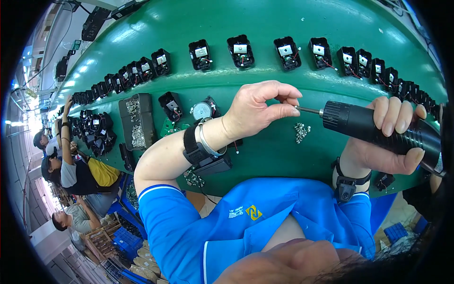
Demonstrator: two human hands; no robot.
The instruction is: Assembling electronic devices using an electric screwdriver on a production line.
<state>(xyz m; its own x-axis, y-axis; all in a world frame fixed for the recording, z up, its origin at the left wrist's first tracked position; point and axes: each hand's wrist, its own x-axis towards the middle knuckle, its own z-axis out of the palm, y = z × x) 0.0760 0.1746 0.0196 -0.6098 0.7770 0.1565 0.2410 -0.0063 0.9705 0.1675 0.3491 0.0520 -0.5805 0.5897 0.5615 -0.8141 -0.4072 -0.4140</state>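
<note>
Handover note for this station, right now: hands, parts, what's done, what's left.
Left hand: fingertips pinched at the bit tip of the electric screwdriver, apparently seating a small screw; the screw itself is too small to make out.
Right hand: wrapped round the screwdriver body, bit pointing toward the left hand.
Parts: loose pile of screws on the green table just below the bit. Row of open black housings along the far side; one more housing and a tray of small metal parts to the left.
Done: cannot tell which housings are fastened.
Left: screw not yet driven into anything.
</note>
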